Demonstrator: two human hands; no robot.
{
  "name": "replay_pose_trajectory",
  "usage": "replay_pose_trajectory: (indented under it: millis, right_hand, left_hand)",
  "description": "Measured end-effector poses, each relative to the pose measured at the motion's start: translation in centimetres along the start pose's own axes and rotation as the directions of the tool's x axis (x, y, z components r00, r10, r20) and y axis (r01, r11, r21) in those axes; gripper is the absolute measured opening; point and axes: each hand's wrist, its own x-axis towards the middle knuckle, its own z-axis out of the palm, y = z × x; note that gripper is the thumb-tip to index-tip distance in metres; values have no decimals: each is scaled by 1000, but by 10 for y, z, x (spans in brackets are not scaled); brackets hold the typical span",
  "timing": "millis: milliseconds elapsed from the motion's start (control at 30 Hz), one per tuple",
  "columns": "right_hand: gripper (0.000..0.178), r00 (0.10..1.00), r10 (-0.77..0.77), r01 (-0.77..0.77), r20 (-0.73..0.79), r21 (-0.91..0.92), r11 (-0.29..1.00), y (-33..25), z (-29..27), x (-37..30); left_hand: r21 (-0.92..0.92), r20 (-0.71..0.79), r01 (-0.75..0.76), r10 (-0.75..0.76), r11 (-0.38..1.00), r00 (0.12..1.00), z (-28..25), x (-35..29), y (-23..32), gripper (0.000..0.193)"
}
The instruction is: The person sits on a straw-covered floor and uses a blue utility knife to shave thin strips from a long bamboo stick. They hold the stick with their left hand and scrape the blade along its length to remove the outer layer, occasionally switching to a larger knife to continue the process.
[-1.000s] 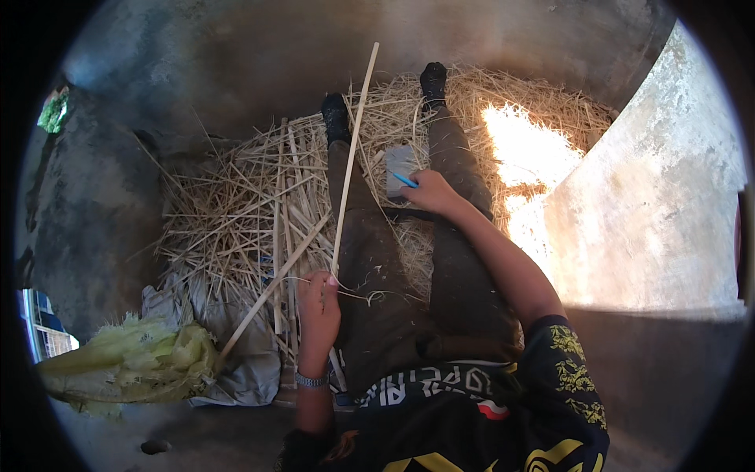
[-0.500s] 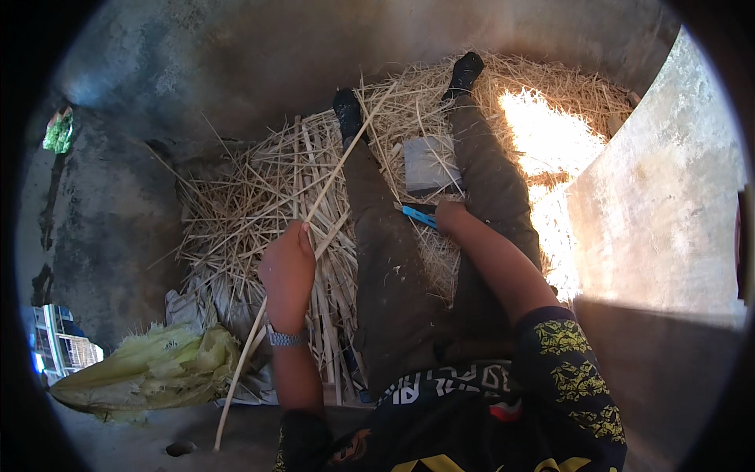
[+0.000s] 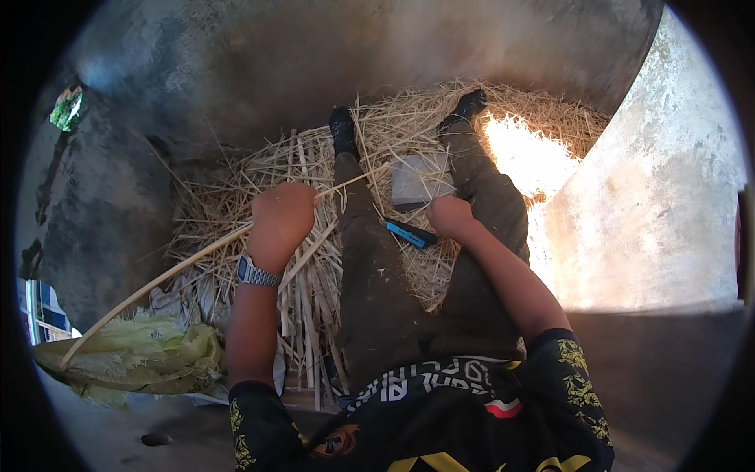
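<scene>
My left hand (image 3: 283,214) is closed around a long, pale, bendy strip (image 3: 177,270) that looks like split cane or bamboo. One end reaches over my left leg; the other bows down past my wrist to the green sacking. My right hand (image 3: 451,218) is a fist above the straw between my legs. A blue-and-black tool (image 3: 410,234), much like a utility knife, juts leftward from it over my left thigh. The fingers partly hide how it is gripped. Just beyond that fist lies a flat grey block (image 3: 421,179).
Loose straw and strips (image 3: 307,315) cover the ground around my outstretched legs (image 3: 370,259). Curved concrete walls rise ahead (image 3: 354,55) and at the right (image 3: 661,204). Crumpled greenish sacking (image 3: 157,354) lies at left. Sunlight falls on straw (image 3: 527,157) beyond my right leg.
My left hand has moved up and left, swinging the strip from steep to slanting, its near end now far left. My right hand stays beside the tool. The view has shifted slightly.
</scene>
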Motion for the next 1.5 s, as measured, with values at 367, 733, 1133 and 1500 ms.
replay_pose_trajectory:
  millis: [367, 733, 1133, 1500]
  right_hand:
    - [34, 977, -113, 89, 183, 135, 987, -23, 119, 45]
    - [43, 926, -94, -40, 366, 342, 939, -27, 92, 41]
    - [49, 978, 185, -153, -93, 279, 948, 16, -87, -69]
    - [34, 772, 446, 324, -453, 884, 337, -13, -16, 9]
  left_hand:
    - [-3, -62, -50, 49, 999, 997, 6, 0, 15, 20]
    - [92, -38, -139, 143, 986, 989, -17, 2, 19, 16]
    - [422, -171, -249, 346, 872, 923, -44, 93, 34, 9]
    - [703, -166, -452, 745, 549, 646, -72, 155, 58, 10]
